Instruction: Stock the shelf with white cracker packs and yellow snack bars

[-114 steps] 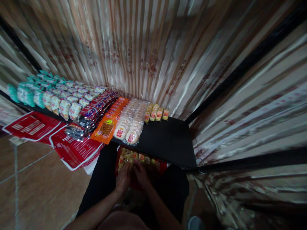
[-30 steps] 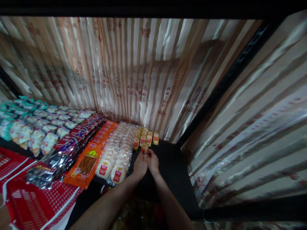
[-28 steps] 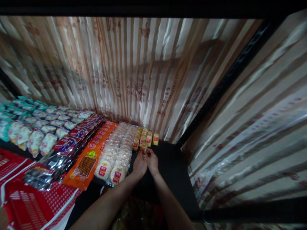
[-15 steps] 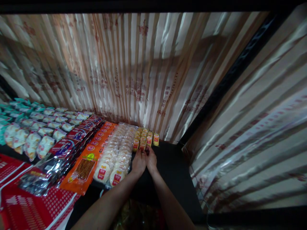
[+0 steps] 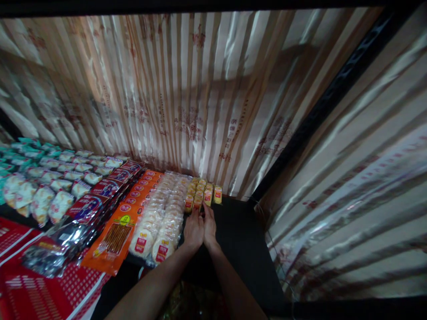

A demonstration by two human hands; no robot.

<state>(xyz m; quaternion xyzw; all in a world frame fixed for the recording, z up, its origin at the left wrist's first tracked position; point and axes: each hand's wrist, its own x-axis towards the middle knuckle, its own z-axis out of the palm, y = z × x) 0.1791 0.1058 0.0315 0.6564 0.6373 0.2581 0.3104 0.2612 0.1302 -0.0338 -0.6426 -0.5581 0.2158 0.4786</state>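
Side by side at the near end of a block of small yellow snack packets are my two hands. My left hand has its fingers closed at the near edge of one yellow packet with a red label. Beside it, my right hand has its fingers stretched forward, their tips by the same packet's right side. The packets stand in short columns on a black surface. Just left of my hands lie two rows of round white crackers in clear wrappers.
Further left are orange bags of stick snacks, dark purple-red packs, white packets and green packets. A red printed cloth hangs at the front left. Pleated curtain and a black post border the surface.
My hands have shifted slightly at the yellow packets. My right fingers are straighter and reach further forward. The view has tilted a little; the packets keep their layout.
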